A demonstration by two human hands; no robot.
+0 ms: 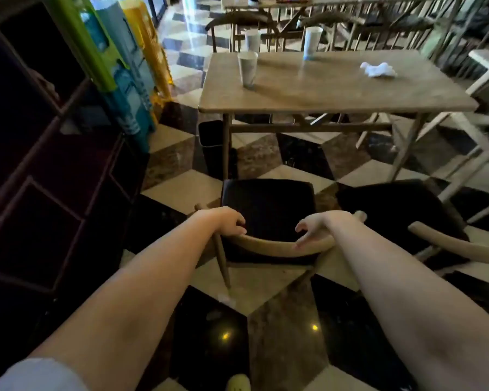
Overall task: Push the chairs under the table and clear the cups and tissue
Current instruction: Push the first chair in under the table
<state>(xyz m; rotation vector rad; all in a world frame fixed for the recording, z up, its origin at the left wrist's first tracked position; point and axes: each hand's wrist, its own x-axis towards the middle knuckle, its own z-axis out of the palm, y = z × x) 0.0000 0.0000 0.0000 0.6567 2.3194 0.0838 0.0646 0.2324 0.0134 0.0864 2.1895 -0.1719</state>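
Note:
A wooden chair (268, 210) with a black seat stands in front of me, a short way back from the wooden table (336, 91). My left hand (227, 221) and my right hand (315, 227) both grip its curved backrest. A second black-seated chair (393, 210) stands to the right, also apart from the table. On the table are a white paper cup (247, 69) near the left edge, a taller white cup (312, 43) at the far side and a crumpled white tissue (378, 69) on the right. Another cup (251, 40) shows behind the table's far edge.
A black bin (212, 148) stands on the floor beside the table's left leg. Dark cabinets (40, 165) and coloured plastic stacks (124, 66) line the left. White furniture legs (469, 153) crowd the right. More chairs and tables stand beyond on the chequered floor.

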